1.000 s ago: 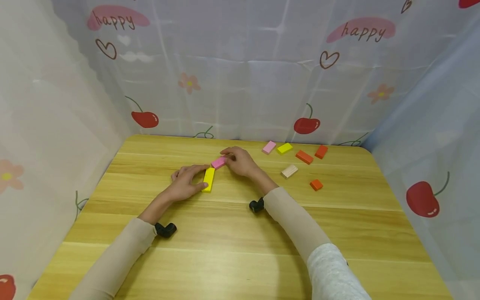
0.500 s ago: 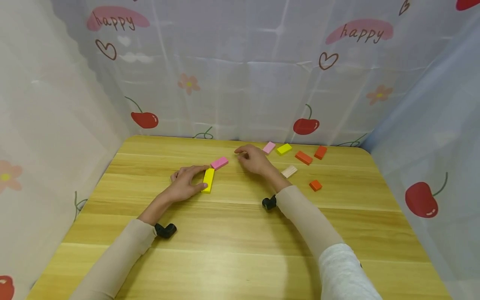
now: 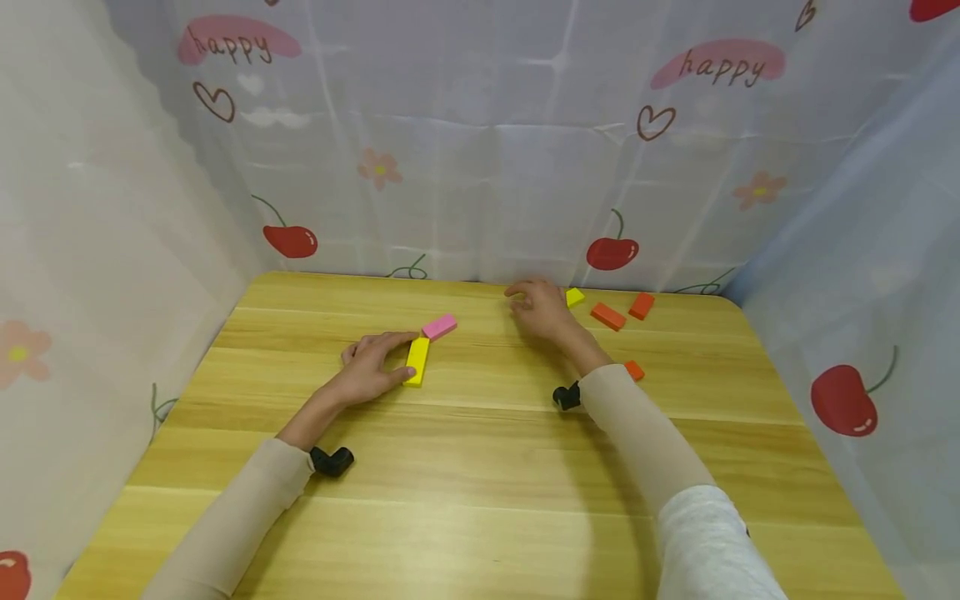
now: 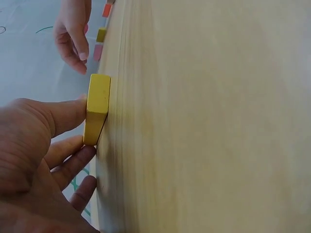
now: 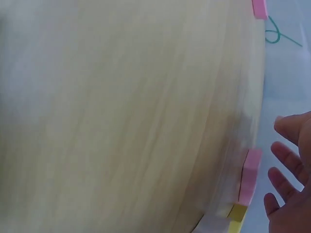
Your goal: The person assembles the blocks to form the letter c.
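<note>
My left hand (image 3: 367, 368) pinches a yellow wooden block (image 3: 417, 363) between thumb and fingers as it lies flat on the table. In the left wrist view, the thumb meets one side of this yellow block (image 4: 98, 99) and fingertips reach its far end. Just beyond its top corner lies a pink block (image 3: 440, 327). My right hand (image 3: 542, 310) is over the back of the table with fingers spread and nothing in them. The right wrist view has a second pink block (image 5: 249, 177) near those fingers; the hand hides it in the head view.
Beside the right hand, a second yellow block (image 3: 575, 297) is partly covered. Farther right lie orange blocks, one long (image 3: 608, 316) and one near the back edge (image 3: 642, 306). A small orange block (image 3: 634, 371) shows past the right sleeve. A printed curtain (image 3: 480, 192) hangs behind the table.
My right hand has left the pink block beside the held yellow one and moved right, covering the other pink block; its arm now hides the plain wood block. The left hand has stayed put.
</note>
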Tool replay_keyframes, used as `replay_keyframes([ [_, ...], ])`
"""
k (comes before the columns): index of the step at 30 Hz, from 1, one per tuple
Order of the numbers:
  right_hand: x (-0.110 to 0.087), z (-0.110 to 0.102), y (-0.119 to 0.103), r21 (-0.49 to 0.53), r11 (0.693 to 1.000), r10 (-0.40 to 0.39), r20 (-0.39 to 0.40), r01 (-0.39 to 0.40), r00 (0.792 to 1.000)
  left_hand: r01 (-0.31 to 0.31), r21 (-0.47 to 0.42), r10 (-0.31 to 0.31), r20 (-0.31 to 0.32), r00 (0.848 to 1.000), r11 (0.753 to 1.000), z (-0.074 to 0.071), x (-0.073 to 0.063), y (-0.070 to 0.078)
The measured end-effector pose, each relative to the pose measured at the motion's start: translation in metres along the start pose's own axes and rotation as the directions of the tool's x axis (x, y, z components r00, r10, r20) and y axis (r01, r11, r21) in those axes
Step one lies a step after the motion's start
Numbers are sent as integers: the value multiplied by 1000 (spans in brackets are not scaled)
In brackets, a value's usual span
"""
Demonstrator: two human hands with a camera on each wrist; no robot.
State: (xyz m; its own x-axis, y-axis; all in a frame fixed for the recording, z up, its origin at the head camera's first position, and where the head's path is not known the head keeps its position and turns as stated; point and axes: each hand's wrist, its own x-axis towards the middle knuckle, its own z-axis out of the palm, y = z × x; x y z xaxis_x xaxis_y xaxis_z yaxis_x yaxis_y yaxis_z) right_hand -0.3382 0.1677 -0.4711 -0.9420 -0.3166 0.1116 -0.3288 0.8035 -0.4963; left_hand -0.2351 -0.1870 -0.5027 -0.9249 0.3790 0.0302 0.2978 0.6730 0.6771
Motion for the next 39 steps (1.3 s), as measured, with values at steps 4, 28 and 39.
replay_keyframes([
  [4,-2,-3,14,-20,1000,7,-19,-8,1000,0,7,0,-7,1000,1000,-1,0,1],
  [28,-9,-23,46,-34,995,95,2,-95,995,27,-12,-27,-5,1000,1000,-1,-2,3],
  [39,-9,-21,47,-38,988,147,-23,-148,989,25,-5,-25,-1,1000,1000,-1,-1,2],
])
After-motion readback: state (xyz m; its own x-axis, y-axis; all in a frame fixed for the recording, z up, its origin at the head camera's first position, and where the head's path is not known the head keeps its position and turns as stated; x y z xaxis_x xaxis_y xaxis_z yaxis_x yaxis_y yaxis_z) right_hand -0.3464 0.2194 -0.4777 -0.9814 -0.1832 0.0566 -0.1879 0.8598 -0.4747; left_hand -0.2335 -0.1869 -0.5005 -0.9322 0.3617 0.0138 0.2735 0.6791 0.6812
